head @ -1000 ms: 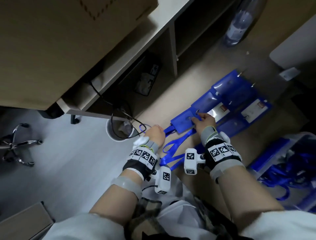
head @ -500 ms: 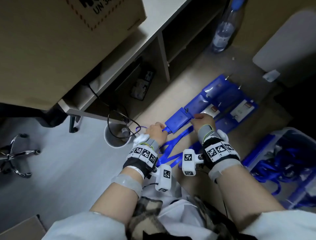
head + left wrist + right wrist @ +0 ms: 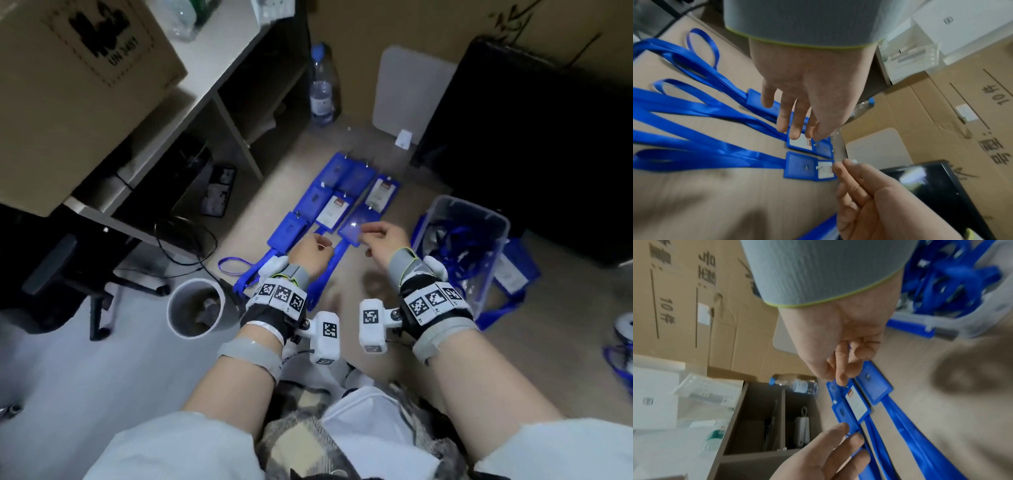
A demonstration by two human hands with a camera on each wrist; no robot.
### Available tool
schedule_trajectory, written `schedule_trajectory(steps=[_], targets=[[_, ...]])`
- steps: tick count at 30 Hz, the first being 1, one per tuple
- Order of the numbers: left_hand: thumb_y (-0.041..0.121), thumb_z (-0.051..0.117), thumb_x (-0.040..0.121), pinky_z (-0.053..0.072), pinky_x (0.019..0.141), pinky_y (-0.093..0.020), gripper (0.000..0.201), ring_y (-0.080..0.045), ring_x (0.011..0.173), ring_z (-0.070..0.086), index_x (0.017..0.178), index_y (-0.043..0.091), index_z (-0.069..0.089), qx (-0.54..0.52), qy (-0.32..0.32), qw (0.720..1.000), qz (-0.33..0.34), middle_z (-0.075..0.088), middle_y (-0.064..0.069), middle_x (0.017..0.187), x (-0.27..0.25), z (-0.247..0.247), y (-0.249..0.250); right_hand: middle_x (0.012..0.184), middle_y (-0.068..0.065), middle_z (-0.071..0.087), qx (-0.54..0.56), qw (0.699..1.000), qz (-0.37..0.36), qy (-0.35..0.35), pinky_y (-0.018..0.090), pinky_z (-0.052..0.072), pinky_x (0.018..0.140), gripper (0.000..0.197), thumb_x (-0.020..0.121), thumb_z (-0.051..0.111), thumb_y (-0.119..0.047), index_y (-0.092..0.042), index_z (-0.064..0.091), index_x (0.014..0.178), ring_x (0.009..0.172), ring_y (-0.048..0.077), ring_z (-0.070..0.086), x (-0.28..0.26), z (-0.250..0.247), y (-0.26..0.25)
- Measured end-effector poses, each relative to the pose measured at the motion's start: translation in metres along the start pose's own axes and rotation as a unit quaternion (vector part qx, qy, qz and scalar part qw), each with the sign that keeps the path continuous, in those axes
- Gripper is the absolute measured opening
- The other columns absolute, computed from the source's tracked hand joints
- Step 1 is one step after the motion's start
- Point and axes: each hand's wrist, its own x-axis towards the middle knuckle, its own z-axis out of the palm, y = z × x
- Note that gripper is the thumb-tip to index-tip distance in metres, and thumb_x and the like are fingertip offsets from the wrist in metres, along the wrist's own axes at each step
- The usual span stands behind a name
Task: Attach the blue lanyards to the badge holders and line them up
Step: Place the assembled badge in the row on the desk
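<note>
Several blue badge holders (image 3: 344, 192) lie in columns on the tan floor, with their blue lanyards (image 3: 329, 270) trailing toward me. My left hand (image 3: 310, 251) hovers with relaxed, straight fingers over the middle column and holds nothing; in the left wrist view its fingertips (image 3: 795, 134) are just above a holder with a white card (image 3: 800, 142). My right hand (image 3: 383, 236) is at the nearest holder of the right column (image 3: 356, 228), with loosely curled fingers (image 3: 840, 379) and nothing held. The nearest left holder (image 3: 287, 233) lies flat with its lanyard attached.
A clear bin (image 3: 493, 219) holding loose blue lanyards stands to the right, with blue holders beside it (image 3: 513, 274). A white cup (image 3: 174, 308), cables and a desk shelf (image 3: 219, 102) are to the left. A water bottle (image 3: 322, 92) and a black case (image 3: 531, 154) stand behind the rows.
Both hands let go of the holder and lanyard they held at the left column. It now lies flat there. The hands moved right, and my view swung up and right.
</note>
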Motion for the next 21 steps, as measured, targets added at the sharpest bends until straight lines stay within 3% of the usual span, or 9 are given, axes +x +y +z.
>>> schedule_trajectory(steps=[2,5,8,11,15,18,21], targets=[[0.020,0.058,0.090,0.049,0.094,-0.033,0.014,-0.027,0.106,0.064,0.102,0.015,0.064,0.002,-0.014,0.999,0.030,0.070,-0.009,0.110,-0.005,0.015,0.012,0.071,0.000,0.063,0.009,1.000,-0.001,0.015,0.023,0.045,0.053,0.017,0.082,0.067,-0.005,-0.022,0.065,0.080,0.051,0.014,0.052,-0.013,-0.024,0.006],[0.019,0.060,0.090,0.048,0.089,-0.030,0.019,-0.026,0.104,0.064,0.106,0.012,0.067,-0.003,-0.037,0.997,0.069,0.071,-0.009,0.106,-0.006,0.034,0.037,0.070,0.000,0.065,0.026,0.997,0.012,0.071,0.026,0.045,0.057,0.016,0.082,0.066,-0.005,-0.021,0.067,0.081,0.051,0.014,0.052,-0.024,-0.058,0.019],[0.021,0.060,0.091,0.047,0.095,-0.032,0.024,-0.024,0.109,0.062,0.112,0.012,0.066,-0.010,-0.052,0.994,0.091,0.069,-0.007,0.111,-0.007,0.053,0.056,0.077,0.005,0.070,0.031,0.994,0.031,0.095,0.028,0.046,0.060,0.013,0.080,0.068,-0.007,-0.020,0.070,0.082,0.053,0.013,0.053,-0.037,-0.086,0.033],[0.019,0.058,0.093,0.047,0.097,-0.033,0.024,-0.028,0.112,0.061,0.113,0.010,0.066,-0.025,-0.104,0.987,0.117,0.068,-0.012,0.117,-0.018,0.094,0.072,0.071,-0.001,0.066,0.010,0.986,0.055,0.157,0.024,0.044,0.058,0.015,0.082,0.068,-0.009,-0.023,0.068,0.080,0.056,0.011,0.053,-0.065,-0.126,0.056],[0.019,0.056,0.094,0.049,0.089,-0.031,0.017,-0.027,0.103,0.064,0.108,0.013,0.065,-0.028,-0.180,0.975,0.125,0.069,-0.008,0.108,-0.034,0.132,0.085,0.072,0.004,0.062,0.007,0.973,0.084,0.214,0.023,0.045,0.063,0.014,0.086,0.063,-0.003,-0.012,0.070,0.092,0.065,0.017,0.054,-0.088,-0.170,0.075],[0.028,0.056,0.089,0.056,0.083,-0.045,0.005,-0.037,0.095,0.067,0.087,0.028,0.061,-0.001,-0.200,0.970,0.135,0.071,-0.017,0.100,-0.035,0.158,0.107,0.072,0.002,0.063,0.000,0.965,0.110,0.239,0.030,0.048,0.067,0.020,0.084,0.061,-0.006,-0.024,0.066,0.078,0.067,0.021,0.057,-0.084,-0.206,0.094],[0.029,0.053,0.090,0.055,0.068,-0.040,0.011,-0.033,0.076,0.067,0.085,0.028,0.062,0.018,-0.194,0.969,0.149,0.071,-0.016,0.091,-0.035,0.173,0.126,0.078,0.000,0.068,-0.030,0.970,0.135,0.198,0.035,0.053,0.079,0.009,0.078,0.062,-0.020,-0.026,0.068,0.080,0.073,0.025,0.063,-0.069,-0.229,0.110]])
